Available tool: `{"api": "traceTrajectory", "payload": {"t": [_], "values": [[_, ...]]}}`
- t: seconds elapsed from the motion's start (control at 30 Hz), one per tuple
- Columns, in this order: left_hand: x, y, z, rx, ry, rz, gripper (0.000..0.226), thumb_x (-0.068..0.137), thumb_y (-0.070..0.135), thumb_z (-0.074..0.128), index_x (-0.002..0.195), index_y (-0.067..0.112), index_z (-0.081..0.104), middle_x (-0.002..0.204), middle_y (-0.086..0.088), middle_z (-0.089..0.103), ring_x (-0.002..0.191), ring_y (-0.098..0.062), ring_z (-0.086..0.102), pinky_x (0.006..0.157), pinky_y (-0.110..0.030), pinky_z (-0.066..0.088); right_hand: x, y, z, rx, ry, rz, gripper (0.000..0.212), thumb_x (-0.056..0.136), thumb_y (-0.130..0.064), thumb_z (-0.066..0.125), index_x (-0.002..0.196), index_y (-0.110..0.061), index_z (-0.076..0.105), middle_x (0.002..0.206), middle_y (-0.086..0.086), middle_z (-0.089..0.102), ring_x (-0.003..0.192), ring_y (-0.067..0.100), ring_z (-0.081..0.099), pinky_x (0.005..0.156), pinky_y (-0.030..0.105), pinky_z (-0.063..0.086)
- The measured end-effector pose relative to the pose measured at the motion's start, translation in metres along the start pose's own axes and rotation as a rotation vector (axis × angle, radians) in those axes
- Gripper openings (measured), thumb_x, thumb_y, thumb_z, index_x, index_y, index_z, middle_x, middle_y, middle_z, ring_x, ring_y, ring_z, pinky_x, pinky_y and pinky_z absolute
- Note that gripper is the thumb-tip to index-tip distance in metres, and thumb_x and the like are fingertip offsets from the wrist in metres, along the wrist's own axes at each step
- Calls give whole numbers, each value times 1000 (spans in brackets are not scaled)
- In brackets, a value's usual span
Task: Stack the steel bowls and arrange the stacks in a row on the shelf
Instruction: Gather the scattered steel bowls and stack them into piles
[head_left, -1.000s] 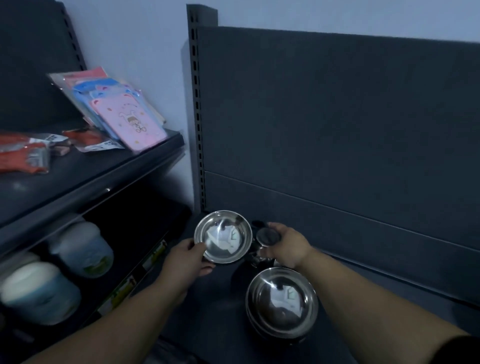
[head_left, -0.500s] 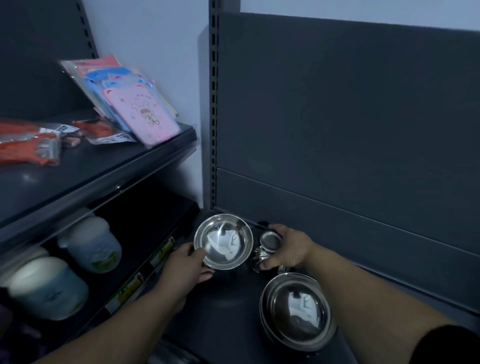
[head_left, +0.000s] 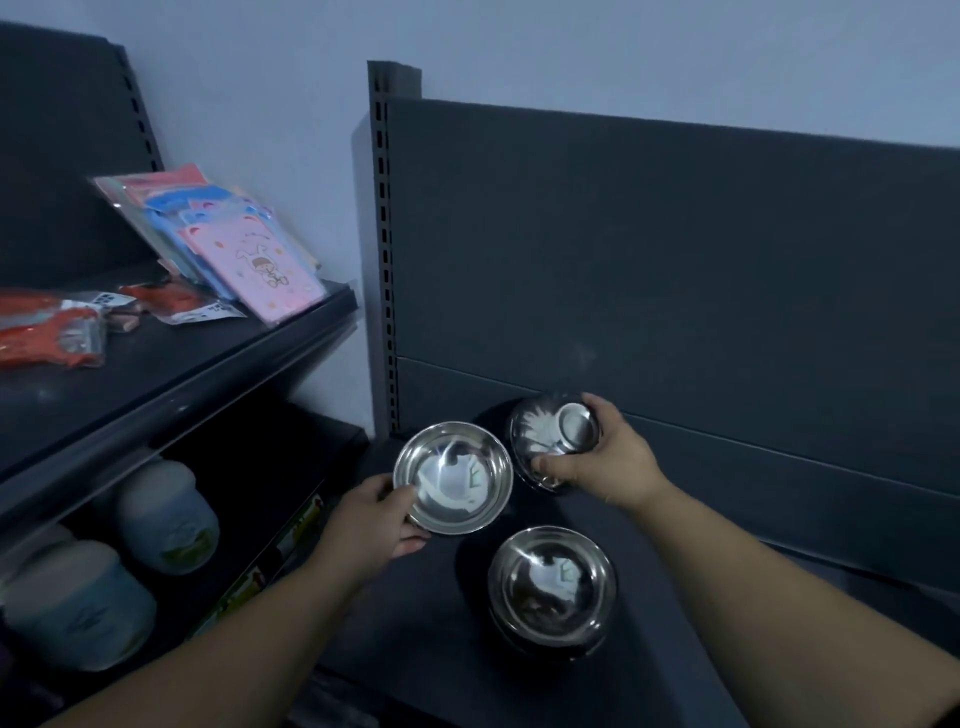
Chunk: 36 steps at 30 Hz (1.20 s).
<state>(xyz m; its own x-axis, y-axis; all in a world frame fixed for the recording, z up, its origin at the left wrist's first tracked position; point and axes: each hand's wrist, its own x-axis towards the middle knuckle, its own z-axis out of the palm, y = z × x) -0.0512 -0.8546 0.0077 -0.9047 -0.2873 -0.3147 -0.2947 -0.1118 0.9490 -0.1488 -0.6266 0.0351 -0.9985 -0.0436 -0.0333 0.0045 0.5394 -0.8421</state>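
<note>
right, two loose bowls are in hand here. the left bowl (head_left: 452, 478) faces open side up, with the left hand (head_left: 369, 519) pinching its near rim, thumb over the edge and fingers curled beneath. just beside it, the right bowl (head_left: 553, 441) is tipped on edge close to the back panel (head_left: 675, 260), and the right hand (head_left: 608, 467) is wrapped round its rim. nearer the front, a stack (head_left: 553, 587) already sits on the shelf (head_left: 415, 634). this looks like the nesting step: level the tipped bowl, line up the rims and drop one into the other. then the pair goes down in line with the stack, and gently, since steel slides on steel.
</note>
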Motion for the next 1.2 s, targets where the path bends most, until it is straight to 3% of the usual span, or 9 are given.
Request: {"api": "traceTrajectory", "payload": {"t": [0.1,0.2,0.37,0.47,0.7,0.83,1.0,1.1,1.2], "values": [[-9,6,12,125,-104,10,16,95,20,53,106,15,62,93,-13,74,80,-26,73,70,-31,59,-19,-3,-22,223,57,60,101,57,-31,91,142,-32,37,123,-7,58,109,16,61,89,36,56],[-17,9,25,226,-164,31,14,94,23,53,100,17,64,86,-13,75,77,-26,73,74,-35,60,-32,3,-40,521,-25,175,76,64,-28,87,131,-24,49,112,-1,68,99,24,69,85,48,58],[-23,7,40,375,-201,40,19,92,23,54,95,10,67,78,-15,74,65,-22,70,62,-28,57,-52,18,-54,673,-196,323,37,75,-47,70,102,-23,66,86,1,69,82,20,63,76,38,51],[-25,1,46,424,-204,39,20,93,24,53,93,10,67,76,-13,73,62,-21,68,57,-26,55,-60,27,-57,699,-218,345,42,65,-55,70,95,-26,68,89,2,66,86,23,60,81,39,49],[-20,-16,51,685,-162,175,26,90,42,57,89,17,66,73,-2,72,58,-13,68,53,-24,52,-69,28,-61,631,-267,368,68,58,-69,64,103,-19,65,96,8,68,85,28,64,77,37,49],[-14,-11,51,775,-25,378,42,88,45,58,124,23,59,119,1,65,106,-12,61,86,-20,43,-73,21,-62,583,-347,336,69,62,-74,56,104,-20,66,100,8,71,90,28,64,78,36,46],[-15,14,60,596,-105,612,56,91,39,57,142,39,36,142,9,46,131,-7,43,110,-30,36,-79,6,-59,512,-492,287,65,68,-77,48,101,-23,64,89,3,71,73,18,63,75,33,46],[-15,23,65,504,-204,627,42,91,36,58,131,45,48,129,16,58,119,-1,54,106,-32,43,-81,-1,-54,474,-573,283,59,80,-75,39,100,-25,62,72,-4,68,59,11,61,74,32,44],[-17,26,65,498,-159,645,21,93,24,57,109,35,65,97,14,72,91,1,66,86,-22,54,-82,-3,-50,438,-618,267,61,85,-75,34,102,-23,61,62,-7,65,55,10,59,76,33,44]]}}
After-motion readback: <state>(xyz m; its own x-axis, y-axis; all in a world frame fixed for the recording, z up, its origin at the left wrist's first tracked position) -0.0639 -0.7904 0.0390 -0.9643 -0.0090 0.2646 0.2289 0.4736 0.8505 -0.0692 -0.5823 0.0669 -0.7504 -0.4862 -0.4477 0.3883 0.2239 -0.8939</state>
